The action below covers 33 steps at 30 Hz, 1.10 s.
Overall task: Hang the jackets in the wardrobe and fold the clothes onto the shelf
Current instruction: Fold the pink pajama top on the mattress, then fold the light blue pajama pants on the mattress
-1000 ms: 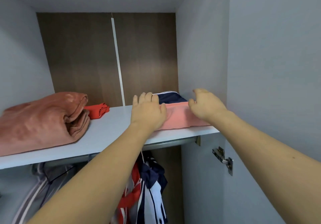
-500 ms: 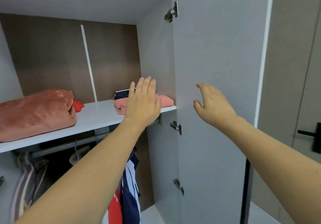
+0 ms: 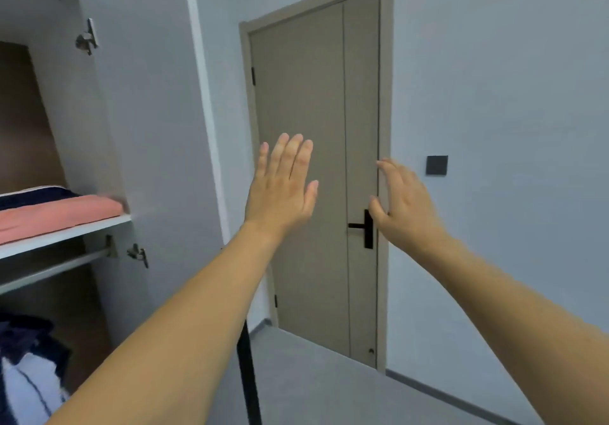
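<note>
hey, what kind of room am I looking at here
Most likely a bedroom. An open wardrobe holds folded clothes on a shelf above a hanging rail, and a closed interior door with a black handle stands beside it.

A closed beige door (image 3: 313, 167) with black handle (image 3: 365, 228); dark wall switch (image 3: 436, 165) beside it.

even soft light, slight motion blur

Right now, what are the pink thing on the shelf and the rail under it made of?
The pink folded garment looks like soft matte cloth: rounded fold, no shine. The rail looks like metal, judging by its pale sheen, though blur leaves that open.
</note>
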### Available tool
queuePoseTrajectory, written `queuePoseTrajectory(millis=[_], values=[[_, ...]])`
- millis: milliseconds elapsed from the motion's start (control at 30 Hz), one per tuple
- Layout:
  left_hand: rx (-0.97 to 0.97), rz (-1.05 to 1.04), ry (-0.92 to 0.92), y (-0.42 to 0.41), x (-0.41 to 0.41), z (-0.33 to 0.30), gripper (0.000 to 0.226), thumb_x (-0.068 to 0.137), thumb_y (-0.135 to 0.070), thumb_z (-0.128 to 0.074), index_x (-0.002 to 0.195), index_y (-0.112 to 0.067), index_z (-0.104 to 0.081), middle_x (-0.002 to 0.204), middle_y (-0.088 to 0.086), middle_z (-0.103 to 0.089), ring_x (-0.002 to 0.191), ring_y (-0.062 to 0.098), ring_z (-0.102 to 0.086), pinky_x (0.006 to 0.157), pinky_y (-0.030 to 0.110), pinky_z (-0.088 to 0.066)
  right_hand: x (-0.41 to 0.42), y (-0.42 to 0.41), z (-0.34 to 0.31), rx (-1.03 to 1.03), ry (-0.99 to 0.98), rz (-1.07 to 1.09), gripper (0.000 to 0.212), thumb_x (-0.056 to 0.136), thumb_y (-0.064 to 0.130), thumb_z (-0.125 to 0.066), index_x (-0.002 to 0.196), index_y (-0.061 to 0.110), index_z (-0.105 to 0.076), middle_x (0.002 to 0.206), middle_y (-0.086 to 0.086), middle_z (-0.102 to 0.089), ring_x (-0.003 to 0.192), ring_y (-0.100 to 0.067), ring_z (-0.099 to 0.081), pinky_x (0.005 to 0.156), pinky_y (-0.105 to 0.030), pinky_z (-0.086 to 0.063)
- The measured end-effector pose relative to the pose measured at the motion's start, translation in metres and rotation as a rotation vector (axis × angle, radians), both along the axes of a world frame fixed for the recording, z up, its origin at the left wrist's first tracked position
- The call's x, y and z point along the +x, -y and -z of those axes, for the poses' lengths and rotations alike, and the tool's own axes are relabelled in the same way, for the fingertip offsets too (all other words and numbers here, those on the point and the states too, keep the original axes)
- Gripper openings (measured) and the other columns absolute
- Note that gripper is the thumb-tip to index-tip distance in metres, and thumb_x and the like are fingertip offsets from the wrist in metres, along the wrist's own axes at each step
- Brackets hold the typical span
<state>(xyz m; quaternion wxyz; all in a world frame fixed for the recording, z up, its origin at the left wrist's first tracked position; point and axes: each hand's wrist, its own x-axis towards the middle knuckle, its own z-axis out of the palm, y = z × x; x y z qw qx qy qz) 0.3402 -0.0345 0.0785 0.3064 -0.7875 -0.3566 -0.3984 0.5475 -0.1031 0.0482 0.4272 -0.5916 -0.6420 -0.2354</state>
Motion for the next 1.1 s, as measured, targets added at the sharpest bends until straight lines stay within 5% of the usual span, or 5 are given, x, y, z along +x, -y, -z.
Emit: queuePoseTrajectory(millis=[700, 1100], values=[[-0.205, 0.797, -0.285, -0.012, 0.568, 0.118, 0.062, 0.101, -0.034, -0.041, 0.155, -0.009, -0.024, 0.160, 0.008, -0.026, 0.150, 0.029, -0.017, 0.123, 0.050, -0.005, 0.439, 0.134, 0.137, -0.184, -0.335, 0.792, 0.051, 0.096, 0.016, -0.053, 0.144, 0.007, -0.040, 0.149, -0.009, -0.042, 0.137, -0.025, -0.038, 0.113, -0.030, -0.024], [-0.253, 1.188, -0.653, 0.157, 0.840, 0.228, 0.061, 0.101, -0.033, -0.039, 0.155, -0.012, -0.022, 0.160, 0.008, -0.025, 0.150, 0.027, -0.017, 0.123, 0.049, -0.004, 0.590, 0.343, 0.253, -0.208, -0.730, 1.250, 0.048, 0.090, 0.006, -0.056, 0.137, 0.001, -0.047, 0.137, -0.016, -0.051, 0.125, -0.031, -0.047, 0.105, -0.037, -0.035]])
